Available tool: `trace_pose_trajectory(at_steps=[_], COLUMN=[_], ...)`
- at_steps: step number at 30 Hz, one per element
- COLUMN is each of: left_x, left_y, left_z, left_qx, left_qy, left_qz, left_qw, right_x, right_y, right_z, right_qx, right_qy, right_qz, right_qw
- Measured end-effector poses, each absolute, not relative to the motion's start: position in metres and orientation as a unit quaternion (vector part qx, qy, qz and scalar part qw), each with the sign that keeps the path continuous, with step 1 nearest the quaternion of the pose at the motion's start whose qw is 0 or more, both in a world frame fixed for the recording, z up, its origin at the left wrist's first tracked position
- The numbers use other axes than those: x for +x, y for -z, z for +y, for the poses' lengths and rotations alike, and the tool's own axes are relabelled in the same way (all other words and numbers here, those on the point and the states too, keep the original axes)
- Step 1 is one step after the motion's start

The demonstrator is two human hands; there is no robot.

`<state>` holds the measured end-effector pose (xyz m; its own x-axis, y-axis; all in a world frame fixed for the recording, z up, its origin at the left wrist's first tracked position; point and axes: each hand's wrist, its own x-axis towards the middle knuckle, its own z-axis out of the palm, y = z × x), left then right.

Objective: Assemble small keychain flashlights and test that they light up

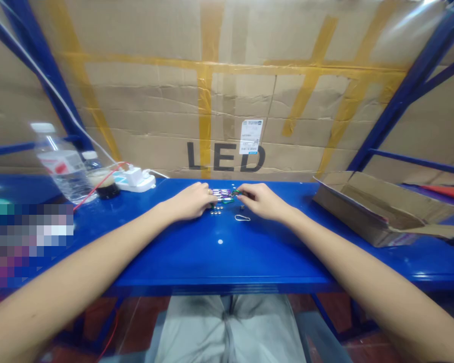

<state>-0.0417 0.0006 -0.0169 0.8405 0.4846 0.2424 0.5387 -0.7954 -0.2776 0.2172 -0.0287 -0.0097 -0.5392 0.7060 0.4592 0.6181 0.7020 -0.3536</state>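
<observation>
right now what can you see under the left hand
Beside the fingertips of the left hand, purple, silver and green pieces show, with small shiny parts nearer the viewer. Whatever lies beneath the palm and curled fingers is covered.

Clear white-capped plastic bottle [65, 169] left, near small dark-liquid bottle [108, 190]; white plastic power strip [139, 185] beside; taped brown cardboard [155, 113] behind

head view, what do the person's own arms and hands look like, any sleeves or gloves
The left forearm and right forearm are bare, with no sleeve in view. The left hand and right hand wear no gloves, and neither wrist shows a watch or bracelet. A small glint on the left hand may be a ring, too small to tell.
</observation>
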Motion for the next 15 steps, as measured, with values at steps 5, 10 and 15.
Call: trace_pose_trajectory(at_steps=[5, 10, 15], left_x=[-0.047, -0.053, -0.067], left_y=[0.009, -0.002, -0.007], left_z=[-0.005, -0.010, -0.004], left_qx=[-0.941, -0.913, -0.849], left_qy=[0.080, 0.111, 0.121], left_qz=[-0.289, -0.373, -0.509], left_qw=[0.155, 0.123, 0.071], right_x=[0.217, 0.218, 0.218], right_y=[0.008, 0.009, 0.008], right_z=[-0.030, -0.029, -0.029], right_qx=[-0.375, -0.377, -0.381], right_qy=[-0.076, -0.075, -0.075], right_qz=[-0.876, -0.876, -0.875], right_qw=[0.294, 0.293, 0.290])
